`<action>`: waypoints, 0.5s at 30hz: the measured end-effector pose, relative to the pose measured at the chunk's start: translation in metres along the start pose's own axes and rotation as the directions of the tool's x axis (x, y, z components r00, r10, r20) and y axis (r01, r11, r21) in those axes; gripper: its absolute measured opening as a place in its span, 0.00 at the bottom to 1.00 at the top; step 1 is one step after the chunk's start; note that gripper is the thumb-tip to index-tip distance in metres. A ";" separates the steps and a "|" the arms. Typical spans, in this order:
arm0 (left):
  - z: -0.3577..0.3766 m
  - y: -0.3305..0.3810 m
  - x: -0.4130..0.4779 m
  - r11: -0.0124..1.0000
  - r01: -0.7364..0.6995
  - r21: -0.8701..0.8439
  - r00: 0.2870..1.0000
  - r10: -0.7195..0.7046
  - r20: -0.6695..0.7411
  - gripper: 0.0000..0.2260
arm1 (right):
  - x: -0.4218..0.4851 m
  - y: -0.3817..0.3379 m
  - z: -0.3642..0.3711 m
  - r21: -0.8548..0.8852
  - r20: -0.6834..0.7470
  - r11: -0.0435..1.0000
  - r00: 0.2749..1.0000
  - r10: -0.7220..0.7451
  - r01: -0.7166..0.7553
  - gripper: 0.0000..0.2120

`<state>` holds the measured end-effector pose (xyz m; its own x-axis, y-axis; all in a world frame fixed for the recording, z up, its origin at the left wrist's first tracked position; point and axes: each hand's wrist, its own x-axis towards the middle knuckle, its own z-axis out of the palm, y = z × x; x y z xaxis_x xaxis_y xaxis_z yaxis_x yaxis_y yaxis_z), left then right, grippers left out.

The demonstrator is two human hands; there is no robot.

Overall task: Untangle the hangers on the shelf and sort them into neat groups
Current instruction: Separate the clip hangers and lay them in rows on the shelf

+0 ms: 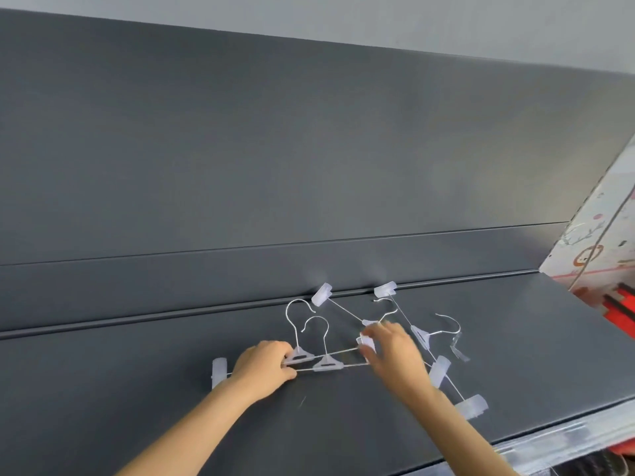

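Several clear plastic clip hangers with metal hooks lie on a dark grey shelf [171, 389]. Two of them [326, 363] lie side by side, hooks pointing to the back. My left hand [264, 367] grips their bars at the left end, beside the first hanger's centre piece. My right hand [395, 355] is blurred and pinches the clip [367, 343] at their right end. More hangers [421, 334] lie crossed under and beyond my right hand, with clips near the back groove [322, 294] and near the front edge [472, 406].
A dark grey back panel [309, 149] rises behind the shelf, with a groove along its foot. A patterned white and red box [598, 255] stands at the shelf's right end. The shelf's front edge [567, 431] runs at the lower right.
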<state>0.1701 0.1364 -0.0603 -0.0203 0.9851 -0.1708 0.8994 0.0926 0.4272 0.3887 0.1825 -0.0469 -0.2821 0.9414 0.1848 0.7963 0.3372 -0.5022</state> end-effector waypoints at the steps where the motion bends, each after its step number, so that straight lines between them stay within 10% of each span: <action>1: -0.001 -0.004 0.000 1.000 0.008 -0.015 1.000 -0.008 -0.007 0.07 | 0.006 0.012 -0.010 0.000 -0.037 0.997 0.997 0.072 -0.073 0.08; 8: -0.021 -0.058 -0.011 0.967 0.110 -0.232 0.988 -0.131 -0.077 0.16 | 0.015 0.054 -0.028 -0.403 0.192 0.834 0.856 0.481 -0.378 0.23; 15: -0.025 -0.059 -0.038 0.928 0.175 -0.330 0.960 -0.235 -0.152 0.12 | 0.013 0.036 -0.004 -0.216 0.244 0.944 0.923 0.298 -0.248 0.18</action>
<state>0.1072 0.0972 -0.0568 -0.2971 0.9460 -0.1295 0.6866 0.3059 0.6595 0.4152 0.2070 -0.0592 -0.1535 0.9707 -0.1848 0.9377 0.0841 -0.3371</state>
